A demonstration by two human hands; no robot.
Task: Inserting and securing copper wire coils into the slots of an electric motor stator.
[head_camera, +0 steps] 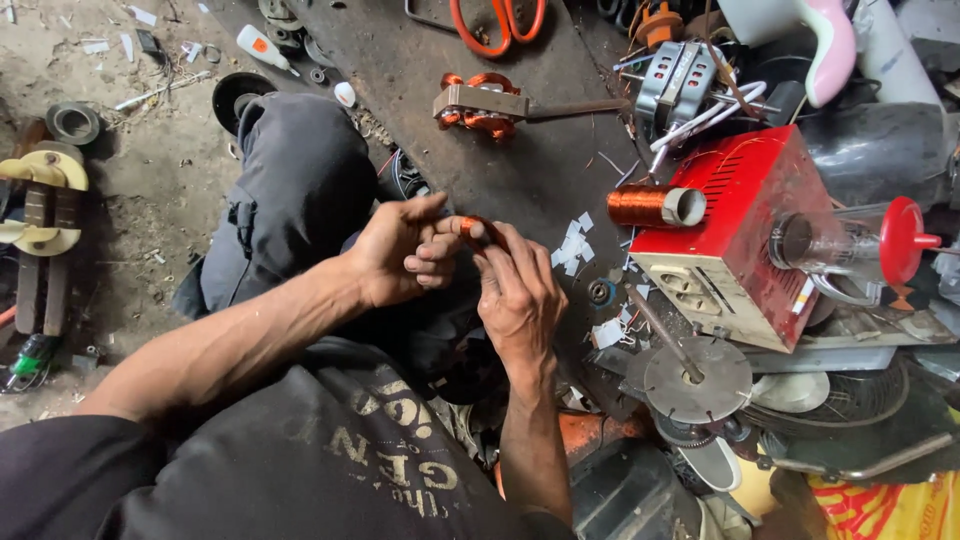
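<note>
**Both hands on a small copper coil, mid-frame**

Far left of the frame: a yellow and brown winding fixture (40,215) lies on the dirt floor, with a roll of grey tape (72,122) just above it. Upper left, a small white bottle (264,46) lies among scraps.

Left of centre: my dark-trousered knee (295,190) rises toward the top of the frame. My left hand (400,255) sits just right of it, fingers curled, thumb and fingertips pinching one end of a small copper wire coil (478,230).

Centre: my right hand (518,295) meets the left, its fingers closed around the other end of the same coil. The coil is held off the floor between the two hands, mostly covered by my fingers.

Upper centre: a wound stator piece (482,103) with orange copper windings rests on the dark board (400,60); orange-handled scissors (498,25) lie above it.

Right of centre: a spool of copper wire (652,206) lies against a red metal box (745,215). White paper bits (572,245) are scattered near my right hand. Below the box, a toothed metal disc (697,378).

Far right: a clear cylinder with a red cap (862,242).
</note>
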